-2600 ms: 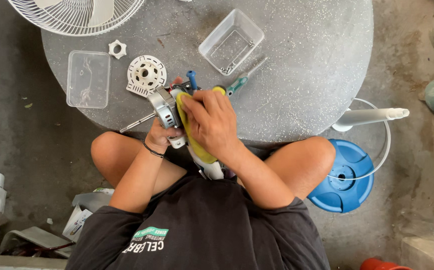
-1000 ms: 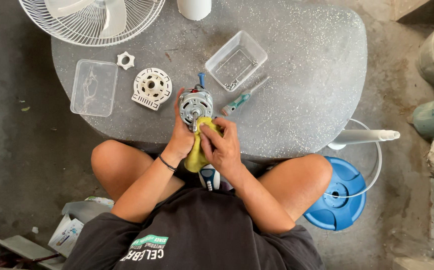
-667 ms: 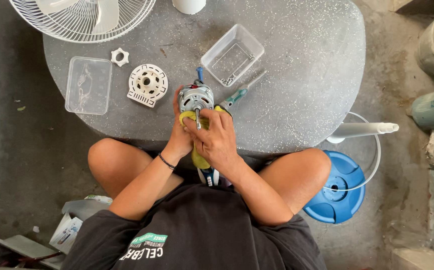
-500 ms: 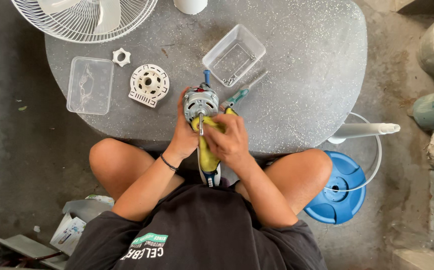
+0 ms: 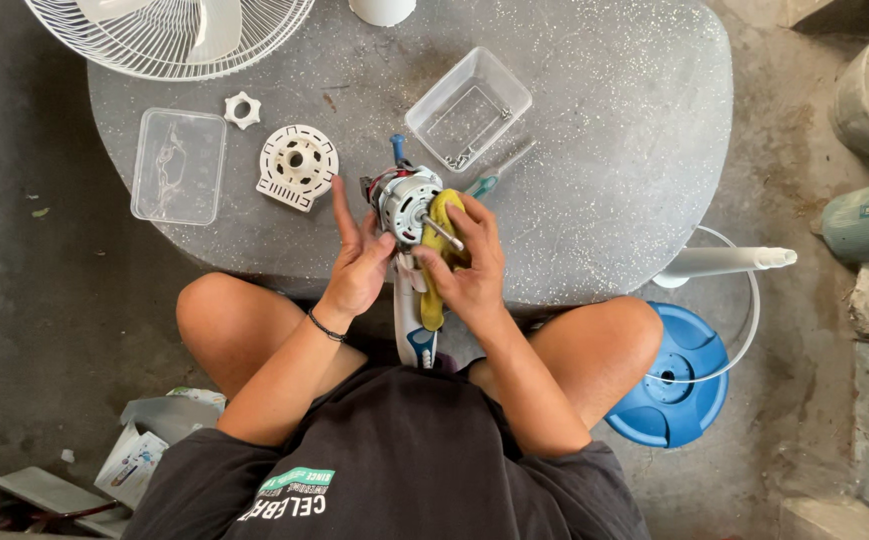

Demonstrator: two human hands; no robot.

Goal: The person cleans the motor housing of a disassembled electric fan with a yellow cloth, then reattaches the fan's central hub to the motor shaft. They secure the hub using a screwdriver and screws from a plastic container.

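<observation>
A silver fan motor (image 5: 404,203) with a bare metal shaft stands tilted over the near edge of the round stone table (image 5: 604,150). My left hand (image 5: 356,262) steadies the motor's left side, index finger stretched up. My right hand (image 5: 466,262) presses a yellow cloth (image 5: 438,250) against the motor's right side beside the shaft. Below the motor, a white and blue fan neck (image 5: 412,325) runs down between my knees.
On the table lie a white round motor cover (image 5: 296,165), a small white nut (image 5: 242,109), a flat clear lid (image 5: 178,165), a clear plastic box (image 5: 467,108) with screws, and a screwdriver (image 5: 499,170). A white fan grille (image 5: 169,35) sits far left. A blue fan base (image 5: 672,385) lies right.
The motor has been turned and raised so its shaft faces up. My right hand with the cloth shifted from covering the motor to its right side; my left index finger has straightened.
</observation>
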